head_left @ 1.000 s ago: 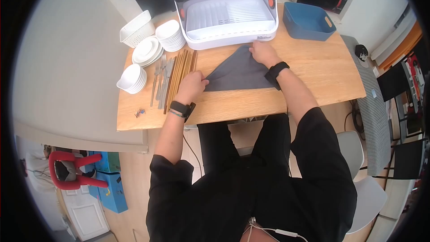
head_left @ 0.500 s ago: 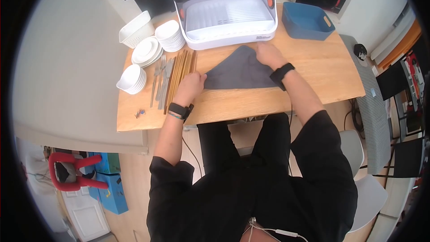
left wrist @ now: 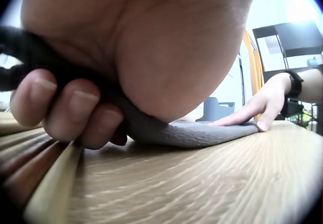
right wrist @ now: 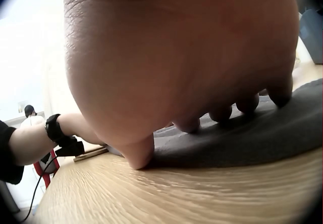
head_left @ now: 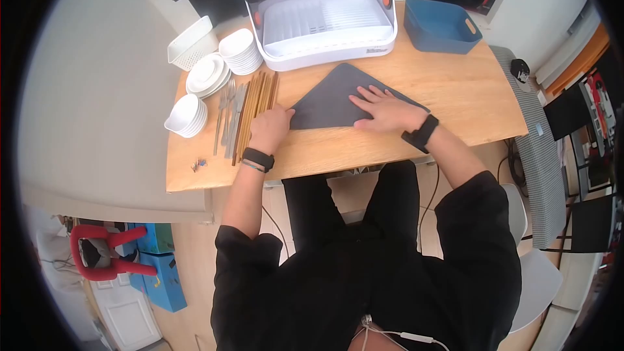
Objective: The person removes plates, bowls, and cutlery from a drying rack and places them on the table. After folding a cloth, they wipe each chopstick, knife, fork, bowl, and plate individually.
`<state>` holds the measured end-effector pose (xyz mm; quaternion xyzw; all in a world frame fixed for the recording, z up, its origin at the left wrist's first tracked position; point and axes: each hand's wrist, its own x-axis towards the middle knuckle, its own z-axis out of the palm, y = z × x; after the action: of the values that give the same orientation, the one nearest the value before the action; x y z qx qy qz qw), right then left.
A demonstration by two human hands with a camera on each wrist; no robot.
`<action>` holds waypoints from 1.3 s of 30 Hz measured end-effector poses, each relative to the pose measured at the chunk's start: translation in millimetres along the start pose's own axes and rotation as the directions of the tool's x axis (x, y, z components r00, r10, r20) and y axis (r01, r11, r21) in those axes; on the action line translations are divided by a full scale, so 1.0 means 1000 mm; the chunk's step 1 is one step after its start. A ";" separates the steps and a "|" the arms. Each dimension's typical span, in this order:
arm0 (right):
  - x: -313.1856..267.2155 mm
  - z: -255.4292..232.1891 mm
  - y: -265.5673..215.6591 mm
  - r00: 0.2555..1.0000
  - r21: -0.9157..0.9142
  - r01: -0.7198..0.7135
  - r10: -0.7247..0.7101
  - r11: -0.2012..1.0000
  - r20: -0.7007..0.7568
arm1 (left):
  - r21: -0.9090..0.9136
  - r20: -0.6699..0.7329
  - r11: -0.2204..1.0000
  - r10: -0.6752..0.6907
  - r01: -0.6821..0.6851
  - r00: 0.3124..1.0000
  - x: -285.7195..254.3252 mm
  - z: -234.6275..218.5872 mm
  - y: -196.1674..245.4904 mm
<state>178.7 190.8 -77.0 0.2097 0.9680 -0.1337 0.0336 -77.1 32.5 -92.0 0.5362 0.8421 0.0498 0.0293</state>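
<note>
A grey cloth (head_left: 325, 101), folded to a triangle, lies on the wooden table with its point toward the dish rack. My left hand (head_left: 271, 129) grips its left corner; in the left wrist view the curled fingers (left wrist: 75, 105) and thumb have the grey fabric between them. Over the right half of the cloth my right hand (head_left: 390, 112) rests with fingers spread. In the right wrist view, its fingertips (right wrist: 247, 103) press on the fabric and the thumb touches down at the near edge. Wooden chopsticks (head_left: 260, 101) lie right beside the left hand.
Behind the cloth stands a white dish rack (head_left: 325, 52) with its lid raised. A blue bin (head_left: 442, 29) sits at the back right. Forks and knives (head_left: 224, 117), white bowls (head_left: 185, 117), plates (head_left: 208, 75) and a white basket (head_left: 194, 45) crowd the table's left side.
My right hand has let go of the cloth's far edge, come down toward the near side and spread flat on it. The cloth lies flatter; the left hand stays at its corner.
</note>
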 end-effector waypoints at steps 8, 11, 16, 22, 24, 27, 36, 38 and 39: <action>-0.074 -0.012 0.071 0.951 0.092 -0.223 0.237 0.970 -0.196 | -0.196 0.124 0.981 0.016 0.008 0.992 -0.008 -0.025 -0.015; -0.084 -0.017 0.081 0.915 0.061 -0.380 0.385 0.923 -0.122 | -0.276 0.141 0.961 0.054 -0.013 0.989 -0.004 -0.029 -0.024; -0.071 -0.025 0.079 0.826 0.257 -0.545 0.564 0.798 -0.001 | -0.238 0.161 0.971 0.039 0.001 0.986 -0.001 -0.027 -0.022; -0.063 -0.011 0.090 0.870 0.377 -0.437 0.490 0.817 -0.053 | -0.266 0.161 0.961 -0.036 0.078 0.986 -0.004 -0.034 -0.012; -0.064 -0.007 0.093 0.901 0.364 -0.359 0.421 0.859 -0.104 | -0.276 0.167 0.958 -0.037 0.083 0.985 -0.006 -0.034 -0.011; -0.065 -0.013 0.094 0.896 0.380 -0.329 0.412 0.865 -0.163 | -0.285 0.107 0.958 -0.008 0.038 0.994 -0.006 -0.028 -0.012; -0.072 -0.031 0.129 0.859 0.522 -0.435 0.513 0.734 -0.005 | -0.308 0.141 0.951 0.028 0.017 0.990 -0.007 -0.017 -0.006; -0.072 -0.023 0.134 0.917 0.364 -0.301 0.372 0.881 -0.142 | -0.304 0.197 0.952 0.031 0.031 0.980 -0.006 -0.020 -0.002; -0.073 -0.021 0.137 0.918 0.362 -0.300 0.371 0.882 -0.143 | -0.304 0.196 0.952 0.030 0.032 0.980 -0.007 -0.021 -0.001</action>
<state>301.9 288.0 -81.8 0.3904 0.8781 -0.2647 -0.0811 -77.2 24.8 -71.1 0.5271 0.8173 0.1260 0.1957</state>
